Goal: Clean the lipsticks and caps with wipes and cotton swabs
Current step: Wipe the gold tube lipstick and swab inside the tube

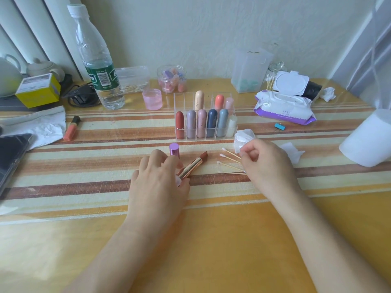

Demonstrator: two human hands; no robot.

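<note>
Soft, bright daylight fills my view, strongest far right, where the curtain (380, 39) washes out white. The bench (211, 240) shows pale glare near left (its glossy cover). Shadows are faint; edges bend, and the bottle (96, 58) leans.

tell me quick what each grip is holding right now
Left grip: holds the open lipstick by its gold base.
Right grip: fingers curled at the cotton swabs; whether it pinches one cannot be told.
</note>
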